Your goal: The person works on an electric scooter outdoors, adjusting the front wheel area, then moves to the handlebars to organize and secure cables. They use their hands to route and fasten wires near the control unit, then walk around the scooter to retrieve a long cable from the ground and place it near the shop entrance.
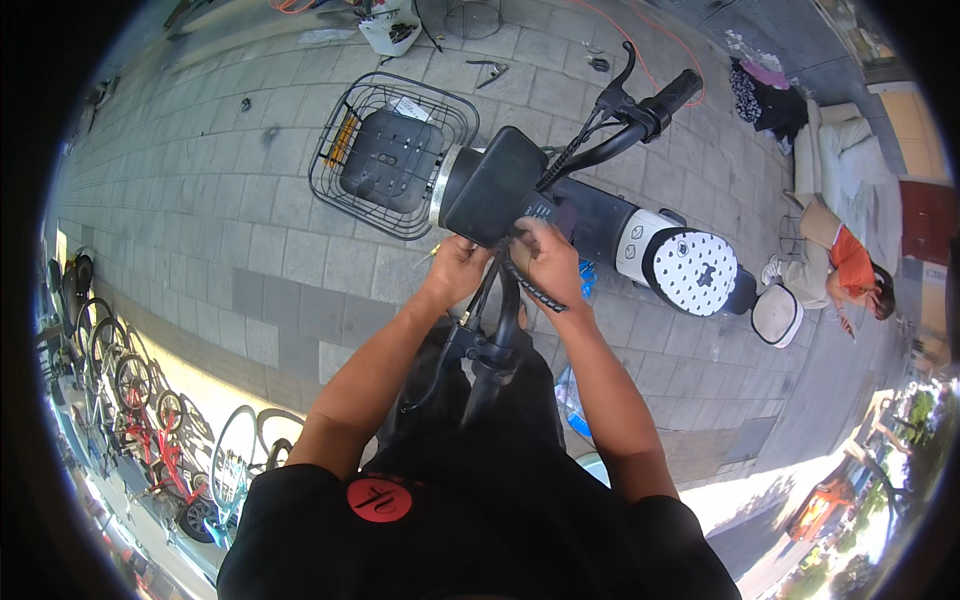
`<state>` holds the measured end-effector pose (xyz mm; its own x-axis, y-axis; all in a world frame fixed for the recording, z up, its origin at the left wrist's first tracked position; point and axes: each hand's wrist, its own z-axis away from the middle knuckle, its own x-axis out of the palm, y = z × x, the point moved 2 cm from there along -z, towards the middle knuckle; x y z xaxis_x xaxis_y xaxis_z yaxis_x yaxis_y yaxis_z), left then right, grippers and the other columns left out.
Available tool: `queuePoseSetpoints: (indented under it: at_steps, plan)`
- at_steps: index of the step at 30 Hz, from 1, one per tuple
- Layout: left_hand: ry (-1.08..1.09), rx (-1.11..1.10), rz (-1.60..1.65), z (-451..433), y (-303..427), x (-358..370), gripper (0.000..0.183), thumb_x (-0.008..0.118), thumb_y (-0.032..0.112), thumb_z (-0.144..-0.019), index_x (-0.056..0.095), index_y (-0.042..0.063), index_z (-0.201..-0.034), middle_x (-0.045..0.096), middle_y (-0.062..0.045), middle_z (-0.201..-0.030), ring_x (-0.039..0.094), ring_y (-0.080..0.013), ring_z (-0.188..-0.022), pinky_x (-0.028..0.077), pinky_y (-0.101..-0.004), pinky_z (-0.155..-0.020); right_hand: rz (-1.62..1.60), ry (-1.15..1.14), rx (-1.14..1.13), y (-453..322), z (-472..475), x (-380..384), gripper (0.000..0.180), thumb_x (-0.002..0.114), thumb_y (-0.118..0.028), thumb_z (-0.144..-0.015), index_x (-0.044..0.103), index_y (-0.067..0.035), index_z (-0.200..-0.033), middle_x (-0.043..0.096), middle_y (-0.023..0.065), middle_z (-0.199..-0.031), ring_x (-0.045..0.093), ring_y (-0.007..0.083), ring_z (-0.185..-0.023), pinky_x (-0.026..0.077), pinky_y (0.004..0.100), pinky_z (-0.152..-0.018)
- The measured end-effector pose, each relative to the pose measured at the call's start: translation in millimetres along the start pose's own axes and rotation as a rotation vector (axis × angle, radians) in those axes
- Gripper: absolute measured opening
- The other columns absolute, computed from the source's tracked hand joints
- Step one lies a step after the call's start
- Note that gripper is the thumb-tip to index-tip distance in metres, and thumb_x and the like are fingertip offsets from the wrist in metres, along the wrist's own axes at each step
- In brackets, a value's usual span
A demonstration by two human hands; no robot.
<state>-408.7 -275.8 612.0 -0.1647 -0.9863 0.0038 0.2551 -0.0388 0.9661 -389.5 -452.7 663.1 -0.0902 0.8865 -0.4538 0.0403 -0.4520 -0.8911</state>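
Observation:
Below the black display housing (497, 187) of an electric two-wheeler, both my hands are at the control cables. My left hand (459, 268) has its thumb and fingers drawn together by the housing's lower edge; what lies between the fingertips is hidden. A thin yellow piece (433, 256) shows just beyond it. My right hand (546, 255) has its fingers curled at the cables under the housing's corner. A black spiral-wrapped cable (534, 286) runs past this hand. Nearer to me are the handlebar (508, 319) and a brake lever (433, 375).
A wire basket (324, 180) is mounted at the front; the dotted saddle (694, 271) lies to the right. Pliers (491, 73) and a white bucket (390, 34) are on the paving. A seated person (851, 262) is at the right. Several bicycles (161, 442) stand at the left.

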Motion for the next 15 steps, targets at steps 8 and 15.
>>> queuePoseSetpoints:
  at_steps: [8,15]
  plan:
    - [-0.04,0.107,-0.026,-14,-26,-4,0.019,0.057,-0.001,-0.101,0.071,0.003,-0.112,0.071,0.0,-0.098,0.058,-0.0066,-0.092,0.051,-0.0272,-0.08,0.439,0.014,-0.222,-8,13,-8,0.03,0.069,-0.009,-0.092,0.061,-0.003,-0.12,0.07,0.0161,-0.104,0.073,0.0309,-0.092,0.057,0.0384,-0.081]
    - [-0.067,0.115,-0.013,-25,-23,-10,0.028,0.057,-0.004,-0.1,0.069,0.005,-0.123,0.072,-0.001,-0.114,0.061,-0.0094,-0.101,0.053,-0.0295,-0.088,-0.031,-0.109,0.045,-7,11,0,0.035,0.065,-0.004,-0.096,0.064,-0.004,-0.131,0.069,0.0138,-0.118,0.069,0.0222,-0.102,0.054,0.0336,-0.089]
